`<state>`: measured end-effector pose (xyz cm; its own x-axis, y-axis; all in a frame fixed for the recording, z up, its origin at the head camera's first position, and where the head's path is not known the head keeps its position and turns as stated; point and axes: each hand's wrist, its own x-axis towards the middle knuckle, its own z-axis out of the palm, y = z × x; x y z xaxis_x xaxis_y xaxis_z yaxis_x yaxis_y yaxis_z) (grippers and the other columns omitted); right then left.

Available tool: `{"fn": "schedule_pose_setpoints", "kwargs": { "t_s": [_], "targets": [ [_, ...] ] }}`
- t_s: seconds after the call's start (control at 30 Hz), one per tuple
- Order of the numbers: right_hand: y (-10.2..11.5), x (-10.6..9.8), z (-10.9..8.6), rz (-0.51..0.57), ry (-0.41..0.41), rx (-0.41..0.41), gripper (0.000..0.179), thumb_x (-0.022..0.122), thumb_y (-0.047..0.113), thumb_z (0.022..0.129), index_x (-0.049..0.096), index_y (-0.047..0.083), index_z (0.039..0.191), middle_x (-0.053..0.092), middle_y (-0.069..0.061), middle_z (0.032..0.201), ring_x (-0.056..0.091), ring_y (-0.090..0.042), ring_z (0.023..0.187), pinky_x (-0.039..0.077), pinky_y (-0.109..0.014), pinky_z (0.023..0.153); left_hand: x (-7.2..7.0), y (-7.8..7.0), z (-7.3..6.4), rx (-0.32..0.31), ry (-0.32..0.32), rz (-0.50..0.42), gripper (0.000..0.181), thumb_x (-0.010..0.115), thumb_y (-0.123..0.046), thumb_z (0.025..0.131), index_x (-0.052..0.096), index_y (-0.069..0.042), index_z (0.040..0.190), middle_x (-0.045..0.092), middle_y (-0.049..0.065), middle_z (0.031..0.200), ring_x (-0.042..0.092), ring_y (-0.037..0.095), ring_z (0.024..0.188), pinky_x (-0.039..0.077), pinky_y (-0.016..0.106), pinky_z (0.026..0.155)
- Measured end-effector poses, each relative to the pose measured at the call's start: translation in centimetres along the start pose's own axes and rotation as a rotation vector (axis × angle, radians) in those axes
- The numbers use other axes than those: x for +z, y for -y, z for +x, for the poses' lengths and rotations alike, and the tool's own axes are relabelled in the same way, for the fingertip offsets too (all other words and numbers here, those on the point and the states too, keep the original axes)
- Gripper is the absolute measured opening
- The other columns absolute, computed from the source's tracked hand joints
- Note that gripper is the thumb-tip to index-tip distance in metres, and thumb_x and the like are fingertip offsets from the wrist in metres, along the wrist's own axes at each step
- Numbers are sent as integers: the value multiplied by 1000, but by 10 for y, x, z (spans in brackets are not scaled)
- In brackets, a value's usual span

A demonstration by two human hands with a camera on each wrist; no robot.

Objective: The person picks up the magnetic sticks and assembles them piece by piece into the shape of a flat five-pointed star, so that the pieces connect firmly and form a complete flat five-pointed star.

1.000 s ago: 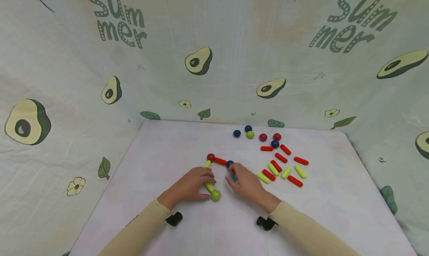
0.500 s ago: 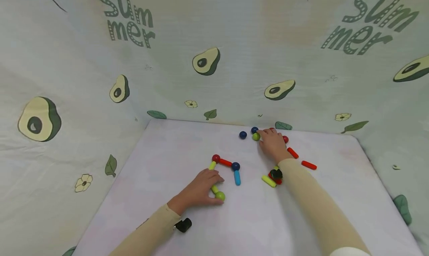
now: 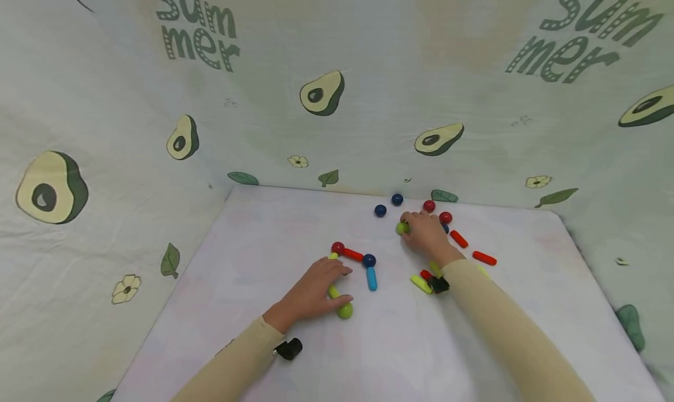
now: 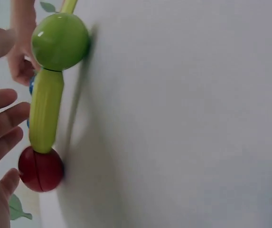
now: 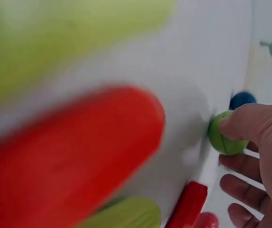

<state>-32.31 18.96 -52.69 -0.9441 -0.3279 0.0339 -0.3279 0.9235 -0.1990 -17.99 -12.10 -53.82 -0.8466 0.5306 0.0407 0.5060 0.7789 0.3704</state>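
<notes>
My right hand point(image 3: 427, 237) pinches a green ball point(image 3: 402, 228) between thumb and finger, low at the table's back; the right wrist view shows the thumb on this green ball point(image 5: 227, 137). My left hand point(image 3: 313, 291), fingers spread and relaxed, is over and beside a chain of balls and rods. The chain includes a red ball point(image 3: 338, 248), a red rod point(image 3: 353, 254), a dark blue ball point(image 3: 369, 261), a light blue rod point(image 3: 372, 279) and a green end ball point(image 3: 344, 311). In the left wrist view a yellow-green rod point(image 4: 47, 111) joins a green ball point(image 4: 60, 42) and a red ball point(image 4: 41, 168).
Two dark blue balls point(image 3: 380, 210) lie at the back, left of my right hand. Red balls point(image 3: 445, 217) and red rods point(image 3: 484, 258) lie to its right. Yellow-green rods point(image 3: 420, 284) lie near the right wrist, partly hidden by the sleeve. A patterned cloth point(image 3: 368, 144) rises behind the table.
My right hand left the light blue rod, reached to the back balls, and has drawn the green ball slightly towards me. My left hand stays by the chain.
</notes>
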Motion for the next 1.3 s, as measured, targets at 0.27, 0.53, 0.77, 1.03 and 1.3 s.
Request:
{"fn": "schedule_pose_setpoints", "kwargs": {
  "t_s": [0.27, 0.53, 0.77, 1.03, 1.3],
  "targets": [
    [47, 6, -63, 19, 48, -75, 41, 80, 28, 89, 66, 11, 123, 68, -5, 106, 56, -25, 94, 48, -46, 93, -8, -8, 30, 19, 27, 85, 73, 74, -51, 91, 47, -18, 150, 46, -1, 152, 40, 19, 142, 34, 38, 117],
    [82, 18, -114, 219, 58, -86, 35, 83, 29, 85, 65, 15, 112, 61, 7, 91, 53, -13, 82, 52, -33, 78, -11, -8, 57, 192, 130, 205, 60, 77, -38, 91, 55, -29, 146, 35, -3, 162, 26, 18, 151, 22, 39, 122],
    [87, 29, -127, 291, 39, -59, 33, 83, 25, 85, 63, 16, 110, 59, 9, 91, 52, -9, 81, 52, -31, 76, -8, -13, 75, 390, 148, 333, 26, 73, -29, 96, 73, -30, 122, 55, 0, 145, 47, 17, 137, 37, 30, 114],
    [88, 28, -138, 319, 27, -64, 36, 83, 27, 85, 60, 16, 110, 56, 8, 90, 50, -9, 81, 51, -27, 72, -5, -20, 81, 354, 180, 290, 23, 72, -32, 95, 74, -29, 118, 57, -2, 139, 49, 15, 131, 46, 26, 104],
    [90, 28, -145, 283, -14, -104, 38, 84, 32, 85, 59, 17, 109, 56, 8, 90, 49, -8, 80, 49, -24, 70, -6, -34, 84, 329, 201, 265, 27, 71, -33, 96, 73, -27, 122, 56, -1, 140, 49, 16, 132, 43, 27, 108]
  ]
}}
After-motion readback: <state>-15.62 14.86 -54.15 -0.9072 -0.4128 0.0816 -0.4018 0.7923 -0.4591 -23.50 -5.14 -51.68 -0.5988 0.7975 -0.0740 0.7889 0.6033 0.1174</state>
